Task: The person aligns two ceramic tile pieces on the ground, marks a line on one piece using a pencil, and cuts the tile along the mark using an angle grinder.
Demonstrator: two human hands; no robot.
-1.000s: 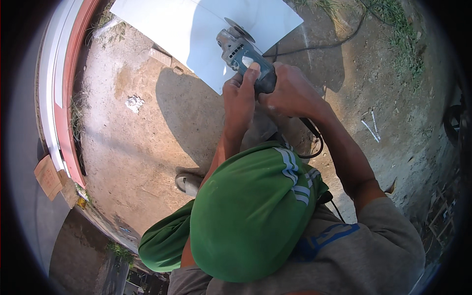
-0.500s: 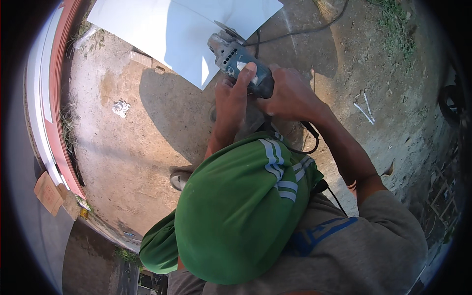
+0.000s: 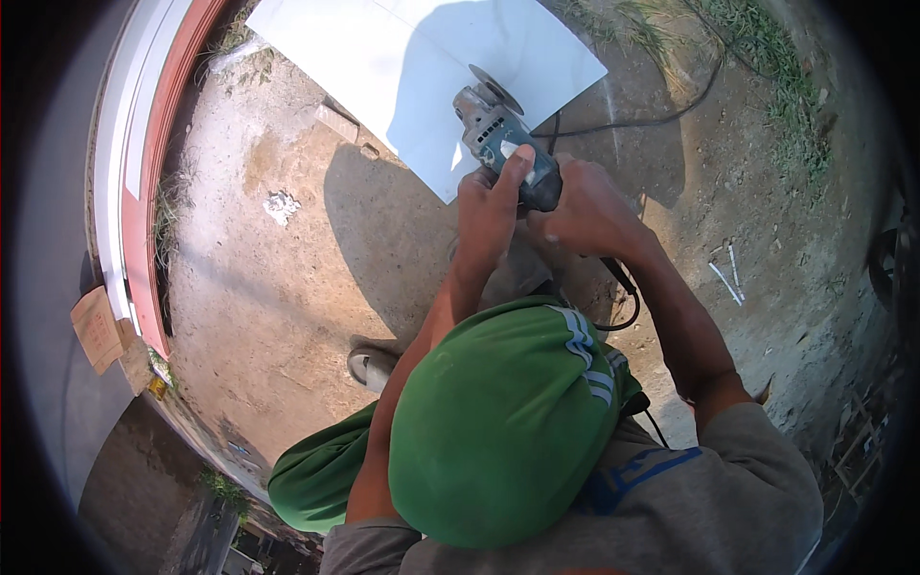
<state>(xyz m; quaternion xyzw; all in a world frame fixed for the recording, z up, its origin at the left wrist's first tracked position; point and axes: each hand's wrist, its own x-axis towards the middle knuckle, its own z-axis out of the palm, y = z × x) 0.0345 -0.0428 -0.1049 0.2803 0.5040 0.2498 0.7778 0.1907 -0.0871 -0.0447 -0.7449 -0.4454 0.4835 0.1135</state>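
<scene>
My left hand [image 3: 487, 216] and my right hand [image 3: 586, 209] are closed around the body of a teal-and-grey angle grinder [image 3: 503, 139], left thumb lying along its top. Its thin cutting disc [image 3: 495, 86] is over a large white board [image 3: 326, 38], which has a faint line across it and lies partly in my shadow. Whether the disc touches the board I cannot tell. A black power cord [image 3: 628, 287] loops below my right hand. My bent knee in green cloth with white stripes [image 3: 498, 422] fills the lower middle, below both hands.
Red and white long pieces [image 3: 153, 163] run along the left, beside a cardboard scrap [image 3: 99, 329]. The dirt ground [image 3: 249, 268] holds crumpled white debris [image 3: 280, 206] and thin white strips [image 3: 728, 273]. Grass [image 3: 786, 96] grows at upper right, near more cord [image 3: 671, 113]. My sandalled foot [image 3: 369, 366] shows.
The whole view shifted up and left half a second ago and is now back down and right. My hands keep their grip on the grinder, which stays at about the same part of the board.
</scene>
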